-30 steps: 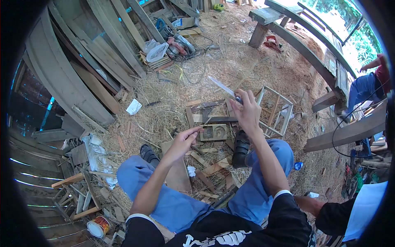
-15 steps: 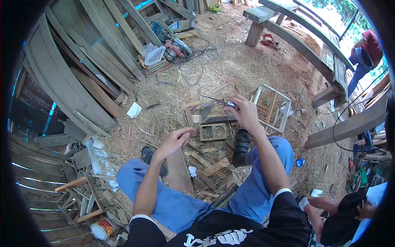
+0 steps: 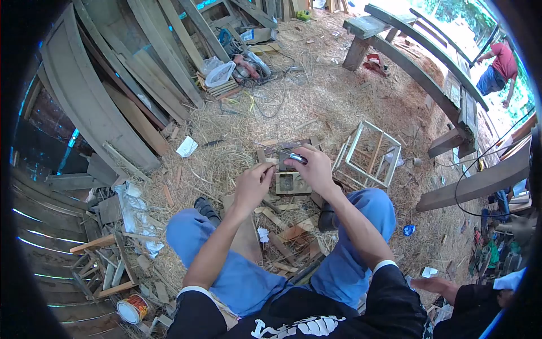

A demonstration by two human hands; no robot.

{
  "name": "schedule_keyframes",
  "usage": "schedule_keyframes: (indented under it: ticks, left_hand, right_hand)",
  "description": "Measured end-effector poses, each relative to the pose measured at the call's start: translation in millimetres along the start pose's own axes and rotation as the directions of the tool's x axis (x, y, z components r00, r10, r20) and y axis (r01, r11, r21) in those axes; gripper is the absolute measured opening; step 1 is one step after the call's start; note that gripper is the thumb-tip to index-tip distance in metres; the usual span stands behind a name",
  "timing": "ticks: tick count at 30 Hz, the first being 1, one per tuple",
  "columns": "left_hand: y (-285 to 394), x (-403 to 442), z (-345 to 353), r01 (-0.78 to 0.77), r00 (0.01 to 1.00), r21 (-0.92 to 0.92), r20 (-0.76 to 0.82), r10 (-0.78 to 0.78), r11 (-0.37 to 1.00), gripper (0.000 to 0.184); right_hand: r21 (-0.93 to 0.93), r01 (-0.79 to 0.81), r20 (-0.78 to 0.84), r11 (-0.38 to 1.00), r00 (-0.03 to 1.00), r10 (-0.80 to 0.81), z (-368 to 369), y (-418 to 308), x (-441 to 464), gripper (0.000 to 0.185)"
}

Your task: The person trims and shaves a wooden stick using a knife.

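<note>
My right hand [image 3: 313,169] is closed around the shiny, bluish handle [image 3: 298,158] of a thin metal tool. Its slender blade points left and away from me; I cannot tell whether it is a file or a knife. My left hand [image 3: 251,189], fingers pinched, holds a small piece of wood [image 3: 271,163] close to the tool. Just below the hands on the ground lies a pale wooden block [image 3: 280,191] with two recesses, partly hidden by my right hand. Behind it are a dark piece of wood [image 3: 302,143] and other scraps.
A slatted wooden frame [image 3: 388,182] stands right of my right foot. Boards [image 3: 90,101] lean at the left, near power tools [image 3: 244,68]. A long bench [image 3: 418,73] runs along the right. One person [image 3: 502,65] is beyond it; another person's arm [image 3: 435,287] shows at lower right.
My hands have come closer together; the left moved up and right, the right moved down and left with the tool. The person beyond the bench has changed posture.
</note>
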State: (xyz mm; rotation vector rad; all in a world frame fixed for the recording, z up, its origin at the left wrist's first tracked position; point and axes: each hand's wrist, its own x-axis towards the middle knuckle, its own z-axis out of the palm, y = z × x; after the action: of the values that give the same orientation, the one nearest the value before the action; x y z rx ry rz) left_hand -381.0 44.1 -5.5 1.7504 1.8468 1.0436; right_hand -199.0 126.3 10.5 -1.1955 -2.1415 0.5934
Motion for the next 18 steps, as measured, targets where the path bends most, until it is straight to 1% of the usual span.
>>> schedule_keyframes:
  ticks: [2, 5, 9, 11, 13, 15, 18]
  left_hand:
    - [3, 1, -2, -0.012, 0.999, -0.042, -0.031, 0.011, 0.999, 0.025]
    - [7, 0, -6, 0.057, 0.998, -0.002, 0.003, -0.057, 0.998, 0.022]
    - [3, -3, -4, 0.089, 0.996, -0.049, 0.016, -0.089, 0.995, 0.022]
    - [-5, -2, 0, 0.095, 0.995, -0.081, 0.023, -0.094, 0.992, 0.022]
    - [-4, -4, 3, 0.099, 0.995, -0.046, 0.007, -0.098, 0.994, 0.021]
    - [-6, -5, 6, 0.116, 0.993, -0.019, -0.024, -0.117, 0.993, 0.02]
    - [-14, -4, 7, 0.183, 0.982, -0.043, -0.043, -0.185, 0.982, 0.02]
  right_hand:
    - [0.007, -0.008, 0.01, 1.0, 1.0, 0.008, 0, -7, -1, 0.03]
    - [-0.018, 0.024, 0.053, 1.0, 0.998, -0.023, 0, -10, 4, 0.029]
    - [-0.023, 0.064, 0.115, 0.998, 0.991, -0.061, -4, -14, 0, 0.027]
    - [-0.009, 0.042, 0.067, 0.999, 0.997, -0.041, 2, -10, -5, 0.028]
    - [0.03, 0.029, 0.006, 0.999, 1.0, -0.029, 15, -6, -11, 0.028]
    - [0.042, 0.021, -0.002, 0.999, 1.0, -0.021, 22, -8, -11, 0.024]
    - [0.029, 0.008, 0.019, 1.0, 1.0, -0.008, 27, -11, -13, 0.022]
